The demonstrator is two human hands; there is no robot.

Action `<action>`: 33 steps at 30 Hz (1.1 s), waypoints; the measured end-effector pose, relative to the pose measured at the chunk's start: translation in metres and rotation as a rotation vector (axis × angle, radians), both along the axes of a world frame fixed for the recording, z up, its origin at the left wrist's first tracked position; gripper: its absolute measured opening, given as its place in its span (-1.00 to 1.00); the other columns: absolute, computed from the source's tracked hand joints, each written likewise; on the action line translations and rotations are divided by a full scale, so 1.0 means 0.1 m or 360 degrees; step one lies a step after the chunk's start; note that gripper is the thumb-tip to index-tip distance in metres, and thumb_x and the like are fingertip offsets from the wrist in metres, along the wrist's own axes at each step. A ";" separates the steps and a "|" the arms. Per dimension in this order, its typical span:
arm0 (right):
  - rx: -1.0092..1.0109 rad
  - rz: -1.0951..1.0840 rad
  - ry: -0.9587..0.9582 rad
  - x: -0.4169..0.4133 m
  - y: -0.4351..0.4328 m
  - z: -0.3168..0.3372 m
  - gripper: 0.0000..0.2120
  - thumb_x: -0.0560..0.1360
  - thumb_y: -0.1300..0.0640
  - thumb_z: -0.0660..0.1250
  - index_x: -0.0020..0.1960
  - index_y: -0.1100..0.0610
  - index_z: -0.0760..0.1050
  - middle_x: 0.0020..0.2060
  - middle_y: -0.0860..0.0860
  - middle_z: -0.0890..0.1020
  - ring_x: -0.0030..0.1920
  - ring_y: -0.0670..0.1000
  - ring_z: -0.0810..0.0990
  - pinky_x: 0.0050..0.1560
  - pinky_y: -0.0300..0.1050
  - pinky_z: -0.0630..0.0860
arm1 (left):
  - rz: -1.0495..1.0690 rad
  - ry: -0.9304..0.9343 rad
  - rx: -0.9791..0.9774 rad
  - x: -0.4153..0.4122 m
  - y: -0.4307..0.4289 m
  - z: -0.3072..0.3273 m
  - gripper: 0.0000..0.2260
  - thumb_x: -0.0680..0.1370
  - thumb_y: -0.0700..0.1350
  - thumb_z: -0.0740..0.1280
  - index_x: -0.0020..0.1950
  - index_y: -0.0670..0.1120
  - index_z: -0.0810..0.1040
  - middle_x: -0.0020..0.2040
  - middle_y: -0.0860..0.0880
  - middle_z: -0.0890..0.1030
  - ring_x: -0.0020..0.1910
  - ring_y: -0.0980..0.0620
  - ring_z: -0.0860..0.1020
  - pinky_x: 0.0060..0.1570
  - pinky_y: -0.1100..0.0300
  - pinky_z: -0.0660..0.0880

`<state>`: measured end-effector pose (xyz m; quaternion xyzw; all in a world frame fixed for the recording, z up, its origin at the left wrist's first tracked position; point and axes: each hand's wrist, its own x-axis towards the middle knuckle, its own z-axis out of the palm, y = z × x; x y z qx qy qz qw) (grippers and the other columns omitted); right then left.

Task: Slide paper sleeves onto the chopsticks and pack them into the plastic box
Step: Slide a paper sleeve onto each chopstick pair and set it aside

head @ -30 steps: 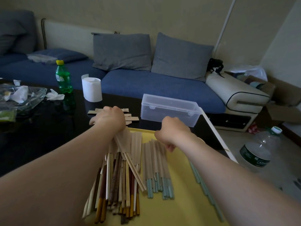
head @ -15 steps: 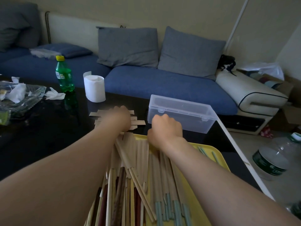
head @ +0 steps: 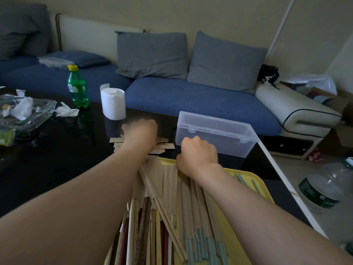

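A yellow tray (head: 232, 172) lies on a black table (head: 57, 159), and everything is placed from it. Heaped on the tray's left half are bare chopsticks (head: 145, 222) in pale wood, dark brown and reddish tones, lying roughly lengthwise with one pale pair crossing diagonally over them. On the tray's middle lies a row of sleeved chopsticks (head: 191, 199): tan paper covers their far ends and pale teal ends stick out towards the tray's near edge. A few loose teal chopsticks (head: 255, 185) lie at the tray's right side.

Just beyond the tray's far edge, flat tan paper sleeves (head: 165, 145) are scattered on the table. The left hand (head: 140, 133) is over them, back up and blurred, fingers bent downward; whether it has hold of a sleeve cannot be told. The right hand (head: 197, 153) is at the tray's far edge, over the tops of the sleeved chopsticks, fingers curled under into a fist shape; what they close on is hidden.

Beyond the tray's far right corner stands the clear plastic box (head: 215, 133), lid closed with two clasps facing the tray, close to the right hand's knuckles. Further beyond the tray to the left stand a white tissue roll (head: 113, 101) and a green bottle (head: 77, 87) with a yellow cap
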<state>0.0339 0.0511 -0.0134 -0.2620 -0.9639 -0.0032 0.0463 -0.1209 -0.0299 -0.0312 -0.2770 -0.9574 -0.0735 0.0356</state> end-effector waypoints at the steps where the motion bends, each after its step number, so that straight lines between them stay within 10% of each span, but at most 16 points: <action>1: 0.0004 -0.0003 0.0007 0.01 0.00 0.01 -0.73 0.68 0.07 0.37 0.35 0.11 0.54 0.03 0.09 0.51 0.14 0.18 0.65 -0.07 -0.01 0.49 | -0.0019 0.0010 0.0014 0.00 -0.01 0.00 -0.75 0.62 -0.18 0.40 0.29 -0.01 0.57 0.13 -0.09 0.58 0.21 -0.18 0.54 0.32 -0.21 0.34; 8: -0.0069 -0.0101 0.0061 0.19 0.05 0.12 -0.81 0.67 0.06 0.38 0.24 0.09 0.54 -0.02 0.06 0.51 -0.06 0.11 0.52 -0.10 -0.01 0.48 | -0.0271 0.0234 0.0055 0.14 -0.07 0.12 -0.77 0.62 -0.17 0.41 0.27 0.00 0.59 0.09 -0.03 0.62 0.14 -0.10 0.58 0.38 -0.14 0.33; 17: -0.0100 -0.0313 -0.0134 0.73 0.24 0.32 -0.87 0.59 0.23 0.36 0.08 0.11 0.43 -0.08 0.06 0.48 -0.03 0.16 0.58 -0.06 0.05 0.57 | -0.0706 0.0463 0.0134 0.69 -0.07 0.27 -0.61 0.59 -0.26 0.37 0.31 -0.07 0.26 0.01 0.02 0.56 -0.05 -0.07 0.60 -0.01 0.03 0.38; 21: -0.0179 -0.0416 -0.0272 1.02 0.31 0.39 -0.81 0.57 0.35 0.32 -0.05 0.11 0.37 -0.07 0.09 0.50 -0.16 0.12 0.61 -0.12 0.01 0.60 | -0.0874 0.0394 -0.0017 0.94 -0.06 0.35 -0.88 0.71 -0.11 0.26 0.15 0.01 0.31 0.06 -0.04 0.57 -0.13 -0.05 0.56 -0.19 0.02 0.51; 24: -0.0403 -0.0505 -0.0320 1.17 0.37 0.40 -0.85 0.53 0.39 0.41 -0.02 0.20 0.51 -0.19 0.19 0.69 -0.33 0.13 0.75 -0.16 0.02 0.76 | -0.1158 0.0490 -0.0246 1.10 -0.02 0.35 -0.74 0.70 -0.12 0.29 0.40 -0.02 0.44 0.13 -0.05 0.51 0.09 -0.07 0.57 0.01 -0.01 0.63; 33: -0.0642 -0.0585 -0.0352 1.28 0.24 0.34 -0.67 0.46 0.25 0.66 0.06 0.21 0.54 -0.13 0.20 0.73 -0.26 0.09 0.81 -0.14 -0.01 0.78 | -0.1167 0.0099 -0.0115 1.32 0.05 0.36 -0.84 0.74 -0.04 0.22 0.24 -0.05 0.53 0.11 -0.05 0.54 0.09 -0.02 0.51 0.06 0.11 0.47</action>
